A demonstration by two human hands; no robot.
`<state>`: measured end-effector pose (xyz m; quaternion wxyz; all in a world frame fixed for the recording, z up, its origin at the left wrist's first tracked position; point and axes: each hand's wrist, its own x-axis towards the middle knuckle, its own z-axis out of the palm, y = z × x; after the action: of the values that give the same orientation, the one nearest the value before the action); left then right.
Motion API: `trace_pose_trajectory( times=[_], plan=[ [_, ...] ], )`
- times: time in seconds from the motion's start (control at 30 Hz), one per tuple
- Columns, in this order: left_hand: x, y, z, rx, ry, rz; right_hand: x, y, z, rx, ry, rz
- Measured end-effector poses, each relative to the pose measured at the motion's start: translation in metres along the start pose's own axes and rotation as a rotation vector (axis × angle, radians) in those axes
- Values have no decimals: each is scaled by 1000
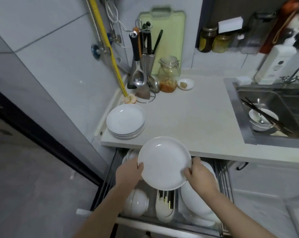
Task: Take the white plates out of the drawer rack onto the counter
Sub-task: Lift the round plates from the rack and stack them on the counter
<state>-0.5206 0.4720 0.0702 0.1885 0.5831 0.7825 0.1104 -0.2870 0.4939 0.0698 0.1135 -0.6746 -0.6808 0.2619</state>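
Both hands held one white plate above the open drawer rack, face up and level. Left hand gripped the plate's left rim, thumb on top; right hand gripped the right rim likewise. Plate's far edge overlapped the counter front edge. A stack of white plates sat on the counter's left end. In the rack: white bowls left, a cutlery holder centre, more white dishes right.
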Motion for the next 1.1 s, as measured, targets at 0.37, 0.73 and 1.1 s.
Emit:
trace_pose_trajectory(
  times=[0.37,0.73,1.1],
  plan=[
    [64,-33,-101,-100,179,12,67,-115,-27,-53,71,-149],
    [151,-67,-131,-27,190,-165,144,-182,4,-64,11,-104],
    [210,-86,-114,-27,130,-218,187,-185,41,-55,10,-29]
  ],
)
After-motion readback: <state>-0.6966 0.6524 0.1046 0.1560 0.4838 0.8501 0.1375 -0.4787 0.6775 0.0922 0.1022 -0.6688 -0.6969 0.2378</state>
